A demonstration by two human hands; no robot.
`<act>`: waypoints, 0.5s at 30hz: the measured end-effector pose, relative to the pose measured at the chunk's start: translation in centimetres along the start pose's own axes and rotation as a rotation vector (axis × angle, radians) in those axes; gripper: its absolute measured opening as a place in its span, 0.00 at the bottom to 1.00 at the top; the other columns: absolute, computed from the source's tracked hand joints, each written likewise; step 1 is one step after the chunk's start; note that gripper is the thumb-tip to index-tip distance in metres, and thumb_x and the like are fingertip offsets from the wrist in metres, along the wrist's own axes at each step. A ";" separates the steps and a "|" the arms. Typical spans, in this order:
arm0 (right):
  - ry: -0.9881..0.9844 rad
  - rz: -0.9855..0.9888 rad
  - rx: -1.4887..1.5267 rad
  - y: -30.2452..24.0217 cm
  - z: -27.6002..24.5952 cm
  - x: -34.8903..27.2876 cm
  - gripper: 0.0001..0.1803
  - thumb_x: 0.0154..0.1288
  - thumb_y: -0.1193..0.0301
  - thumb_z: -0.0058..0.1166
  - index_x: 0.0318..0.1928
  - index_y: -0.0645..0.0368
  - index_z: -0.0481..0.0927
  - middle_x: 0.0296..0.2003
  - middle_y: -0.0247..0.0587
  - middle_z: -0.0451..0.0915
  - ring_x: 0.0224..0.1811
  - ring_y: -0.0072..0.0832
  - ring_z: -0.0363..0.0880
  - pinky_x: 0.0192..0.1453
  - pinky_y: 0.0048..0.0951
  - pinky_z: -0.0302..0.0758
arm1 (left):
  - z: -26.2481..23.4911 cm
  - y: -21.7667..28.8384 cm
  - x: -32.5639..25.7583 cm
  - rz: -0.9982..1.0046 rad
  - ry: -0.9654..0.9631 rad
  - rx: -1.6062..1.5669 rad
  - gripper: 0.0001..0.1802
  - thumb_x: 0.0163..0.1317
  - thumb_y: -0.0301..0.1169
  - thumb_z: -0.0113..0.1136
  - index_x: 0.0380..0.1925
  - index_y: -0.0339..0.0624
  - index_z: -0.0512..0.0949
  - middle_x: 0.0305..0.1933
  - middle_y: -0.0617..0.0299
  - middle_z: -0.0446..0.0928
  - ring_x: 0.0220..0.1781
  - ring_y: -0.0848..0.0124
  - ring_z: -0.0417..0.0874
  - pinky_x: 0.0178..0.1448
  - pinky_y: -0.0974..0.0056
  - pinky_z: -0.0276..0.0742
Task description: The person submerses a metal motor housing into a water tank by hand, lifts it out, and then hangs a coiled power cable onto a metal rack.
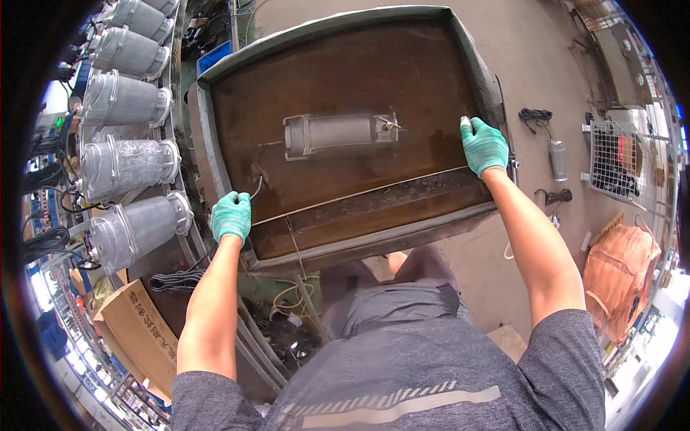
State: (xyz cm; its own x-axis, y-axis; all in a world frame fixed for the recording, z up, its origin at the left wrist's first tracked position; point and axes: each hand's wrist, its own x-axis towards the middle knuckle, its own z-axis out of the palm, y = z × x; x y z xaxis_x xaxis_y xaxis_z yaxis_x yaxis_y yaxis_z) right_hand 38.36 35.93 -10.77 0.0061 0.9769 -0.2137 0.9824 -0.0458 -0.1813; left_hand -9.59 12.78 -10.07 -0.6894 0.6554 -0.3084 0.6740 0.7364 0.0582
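A grey metal cylinder (pixel 338 134) with a flanged left end and a small fitting on its right end lies in brown liquid inside a large rectangular tank (pixel 345 16). My left hand (pixel 231 217), in a green glove, is closed at the tank's near left corner. A thin grey cable (pixel 257 188) runs from its fingers toward the liquid. My right hand (pixel 484 147), also green-gloved, is bent over the tank's right side. A pale tip shows at its fingers, and what it grips is hidden. A thin straight line (pixel 359 195) spans the tank between my hands.
Several similar metal cylinders (pixel 129 169) stand in a row along the left. Below them are a coiled black cable (pixel 176 280) and a cardboard box (pixel 136 334). A small cylinder (pixel 557 159), a wire rack (pixel 614 161) and an orange-brown bag (pixel 619 280) are on the right.
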 end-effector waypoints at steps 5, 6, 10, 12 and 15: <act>-0.005 0.000 0.016 0.2 -0.2 0.0 0.26 0.80 0.45 0.41 0.44 0.52 0.85 0.41 0.56 0.86 0.46 0.57 0.84 0.52 0.54 0.80 | -0.4 0.9 -0.5 0.007 0.017 -0.036 0.18 0.67 0.44 0.61 0.36 0.40 0.85 0.41 0.40 0.82 0.44 0.39 0.83 0.47 0.46 0.78; -0.019 -0.006 0.001 0.2 -0.3 0.0 0.26 0.80 0.46 0.41 0.44 0.52 0.85 0.42 0.55 0.87 0.46 0.57 0.85 0.53 0.53 0.80 | -0.4 0.9 -0.5 0.011 0.016 -0.035 0.18 0.67 0.44 0.61 0.36 0.40 0.85 0.41 0.40 0.82 0.44 0.39 0.83 0.47 0.46 0.78; -0.004 -0.006 0.005 0.1 -0.1 -0.1 0.27 0.81 0.46 0.39 0.45 0.51 0.85 0.41 0.54 0.87 0.47 0.55 0.86 0.54 0.53 0.81 | -0.1 0.3 -0.3 0.013 0.019 -0.022 0.18 0.66 0.46 0.60 0.36 0.42 0.85 0.41 0.41 0.83 0.44 0.40 0.84 0.47 0.45 0.79; 0.001 -0.008 0.003 0.3 0.1 0.1 0.27 0.81 0.46 0.39 0.45 0.51 0.85 0.41 0.54 0.87 0.47 0.55 0.86 0.53 0.53 0.81 | 0.1 0.1 -0.1 0.014 0.017 -0.017 0.18 0.65 0.47 0.59 0.35 0.43 0.85 0.40 0.42 0.84 0.43 0.40 0.85 0.46 0.44 0.79; -0.008 -0.005 0.000 0.3 0.0 0.1 0.27 0.81 0.45 0.39 0.45 0.51 0.85 0.41 0.55 0.87 0.46 0.55 0.86 0.53 0.53 0.81 | 0.3 0.0 -0.1 0.019 0.026 -0.038 0.18 0.65 0.47 0.60 0.35 0.43 0.85 0.41 0.41 0.84 0.43 0.39 0.84 0.46 0.44 0.79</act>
State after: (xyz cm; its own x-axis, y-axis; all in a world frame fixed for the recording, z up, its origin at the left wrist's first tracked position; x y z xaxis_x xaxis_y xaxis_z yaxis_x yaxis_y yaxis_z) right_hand 38.66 36.05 -10.81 -0.0002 0.9753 -0.2208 0.9824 -0.0411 -0.1824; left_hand -9.47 12.67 -10.34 -0.6840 0.6729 -0.2818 0.6765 0.7296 0.0999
